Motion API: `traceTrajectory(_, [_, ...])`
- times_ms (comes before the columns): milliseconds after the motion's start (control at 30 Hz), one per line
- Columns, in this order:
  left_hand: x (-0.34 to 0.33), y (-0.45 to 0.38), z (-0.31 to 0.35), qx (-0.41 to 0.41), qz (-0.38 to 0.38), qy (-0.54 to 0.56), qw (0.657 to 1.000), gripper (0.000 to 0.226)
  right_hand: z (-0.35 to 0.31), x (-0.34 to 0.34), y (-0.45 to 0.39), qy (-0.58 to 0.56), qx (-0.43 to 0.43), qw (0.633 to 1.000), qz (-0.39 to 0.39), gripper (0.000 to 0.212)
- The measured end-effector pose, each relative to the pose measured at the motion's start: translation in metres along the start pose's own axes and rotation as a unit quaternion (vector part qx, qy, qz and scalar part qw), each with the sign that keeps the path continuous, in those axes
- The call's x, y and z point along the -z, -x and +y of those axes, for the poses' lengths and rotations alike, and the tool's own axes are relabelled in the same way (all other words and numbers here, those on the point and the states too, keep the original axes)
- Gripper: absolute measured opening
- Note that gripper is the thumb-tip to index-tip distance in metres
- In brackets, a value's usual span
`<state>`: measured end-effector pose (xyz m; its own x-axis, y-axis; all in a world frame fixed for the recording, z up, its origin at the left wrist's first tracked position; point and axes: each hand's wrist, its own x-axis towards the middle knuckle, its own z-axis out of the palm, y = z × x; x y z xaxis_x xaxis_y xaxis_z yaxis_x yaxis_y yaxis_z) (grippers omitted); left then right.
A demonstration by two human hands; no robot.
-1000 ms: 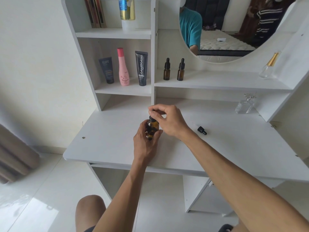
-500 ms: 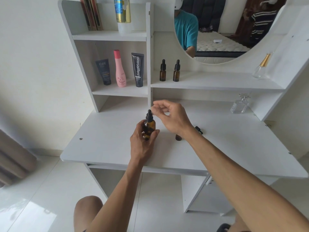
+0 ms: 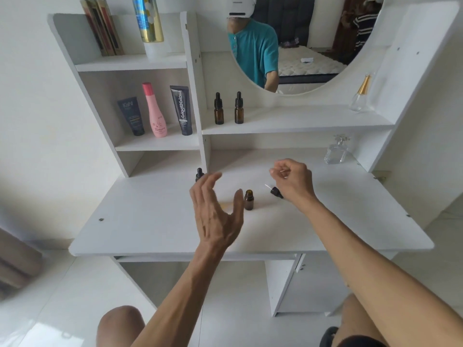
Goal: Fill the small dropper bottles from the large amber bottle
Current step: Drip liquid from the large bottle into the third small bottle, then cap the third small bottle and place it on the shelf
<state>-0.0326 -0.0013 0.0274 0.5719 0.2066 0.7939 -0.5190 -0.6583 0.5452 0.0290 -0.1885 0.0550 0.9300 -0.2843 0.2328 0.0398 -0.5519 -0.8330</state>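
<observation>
Fingers (image 3: 210,181) of the left hand (image 3: 215,214) spread free, right hand (image 3: 293,181) curled empty; judging so, the uncapped small bottle (image 3: 248,199) awaits its dropper cap (image 3: 275,191) on the tabletop (image 3: 150,221).

Books (image 3: 102,26) leaning on top shelf w/ a blue-gold can (image 3: 147,18). Dark tube (image 3: 131,116), pink bottle (image 3: 155,111) & black tube (image 3: 181,110) standing below. Two clear perfume bottles (image 3: 337,151) sitting at right; mirror (image 3: 295,41) reflecting a bed.

Matt white laminate desk (image 3: 150,221), glossy amber glass dropper bottle (image 3: 248,200)
</observation>
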Motion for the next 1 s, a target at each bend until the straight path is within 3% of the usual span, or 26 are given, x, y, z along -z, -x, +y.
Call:
traceTrajectory(100, [-0.011,0.001,0.007,0.075,-0.101,0.013,0.992,0.056,0.014,-0.011,0.006,0.033,-0.026,0.999,-0.031,0.031])
traceTrajectory(200, [-0.018,0.004,0.003,0.176,-0.209,0.022,0.962,0.067,0.026,-0.022,0.013,0.058,-0.048,0.996,-0.054,0.043])
traceTrajectory(300, [-0.028,0.007,-0.004,0.226,-0.285,0.011,0.931,0.074,0.037,-0.029,0.015,0.082,-0.054,0.994,-0.05,0.048])
traceTrajectory(500, [-0.037,0.016,-0.015,0.234,-0.289,-0.016,0.928,0.064,0.047,-0.036,0.019,0.085,-0.046,0.995,-0.023,0.036])
traceTrajectory(733, [-0.038,0.017,-0.015,0.215,-0.284,-0.031,0.934,0.036,0.039,-0.026,0.02,0.029,-0.034,0.999,-0.012,0.025])
traceTrajectory(833, [-0.039,0.017,-0.018,0.212,-0.288,-0.044,0.933,0.039,0.02,-0.011,0.022,-0.003,0.012,1.0,-0.016,0.02])
traceTrajectory(1000, [-0.039,0.018,-0.016,0.195,-0.29,-0.053,0.936,0.03,-0.012,0.01,0.024,-0.003,0.1,0.991,-0.09,0.011])
